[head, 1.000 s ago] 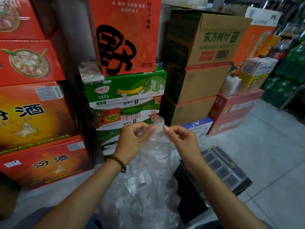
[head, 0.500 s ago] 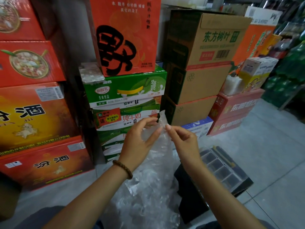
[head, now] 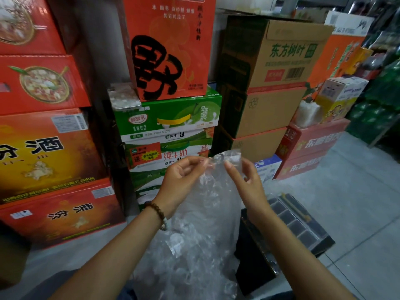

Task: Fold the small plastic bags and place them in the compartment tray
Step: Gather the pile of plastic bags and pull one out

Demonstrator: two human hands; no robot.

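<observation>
A small clear plastic bag (head: pixel 225 159) is stretched flat between my two hands in the middle of the head view. My left hand (head: pixel 181 176) pinches its left edge with thumb and fingertips. My right hand (head: pixel 244 180) pinches its right edge. Below them stands a big crumpled clear sack (head: pixel 194 245) full of more clear bags. The dark compartment tray (head: pixel 296 224) lies on the floor to the right of my right forearm, its small square cells in a row; the forearm hides its near left part.
Stacked cartons wall the space: red and orange boxes (head: pixel 43 148) at left, green milk cartons (head: pixel 168 120) straight ahead, brown cardboard boxes (head: pixel 270 83) and red crates (head: pixel 311 148) at right. Grey tiled floor (head: pixel 346 202) runs right of the tray.
My hands have drawn apart, spreading the small bag's top edge wider between them; before, the fingertips were close together on a bunched tip.
</observation>
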